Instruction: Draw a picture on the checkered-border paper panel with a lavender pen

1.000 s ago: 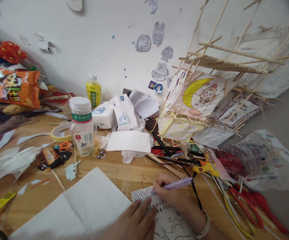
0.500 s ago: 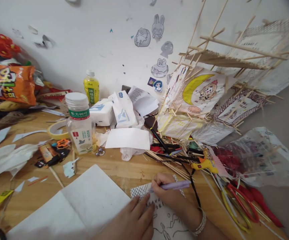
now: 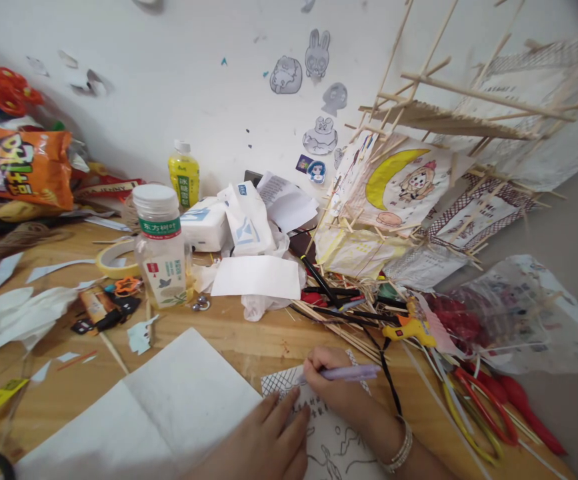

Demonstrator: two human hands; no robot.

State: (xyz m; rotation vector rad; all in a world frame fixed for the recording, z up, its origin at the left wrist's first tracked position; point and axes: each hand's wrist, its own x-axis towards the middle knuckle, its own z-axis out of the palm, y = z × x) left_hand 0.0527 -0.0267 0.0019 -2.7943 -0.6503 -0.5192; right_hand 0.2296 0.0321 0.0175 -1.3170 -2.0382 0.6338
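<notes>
One wooden table (image 3: 241, 330) runs under everything here, and past your right hand (image 3: 341, 393), farther out and to the right, rises the stick frame (image 3: 489, 97) hung with decorated panels. To the left of your left hand (image 3: 261, 437) lies the big white sheet (image 3: 193, 387), creased down the middle; beyond it stands a clear plastic bottle (image 3: 161, 267) with a white cap. Now the drawn sheet (image 3: 336, 440), right beneath your two hands — lettering, wavy lines, a cross-hatched border. Your left hand is flat, fingers stretched across its left edge; your right is curled tight around a pen. Out ahead and right of that fist sits a yellow glue gun (image 3: 409, 332). The lilac pen (image 3: 356, 373) slants leftward, tip at the hatching — contact, you can't tell. Below, your wrist wears a pale bracelet (image 3: 403, 448).
</notes>
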